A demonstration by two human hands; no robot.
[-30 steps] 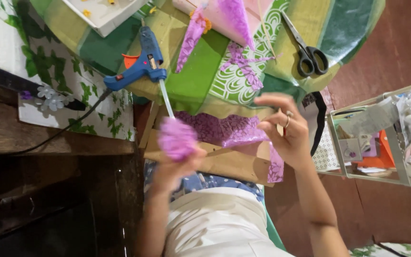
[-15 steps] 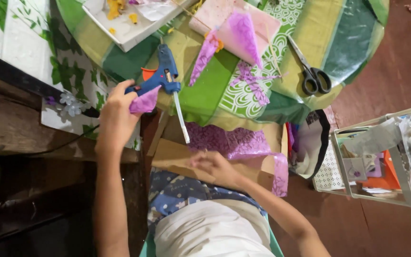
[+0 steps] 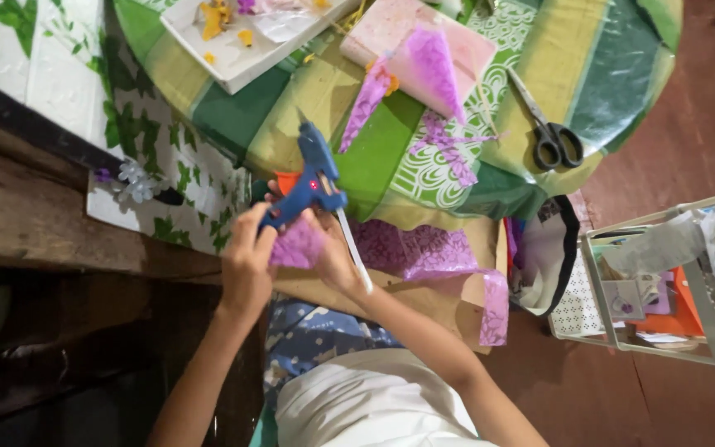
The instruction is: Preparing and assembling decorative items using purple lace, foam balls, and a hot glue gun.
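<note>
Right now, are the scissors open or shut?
Shut: the scissors lie flat on the green tablecloth, blades together in one line.

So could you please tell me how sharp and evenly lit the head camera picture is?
Head view: upside down, table at top; blue glue gun and scissors fairly sharp; both hands slightly soft; glare on the green tablecloth; lower left corner in deep shadow.

A blue glue gun (image 3: 312, 178), a purple patterned piece (image 3: 295, 247), black-handled scissors (image 3: 549, 136), and a green-and-yellow striped tablecloth (image 3: 324, 91).
</note>
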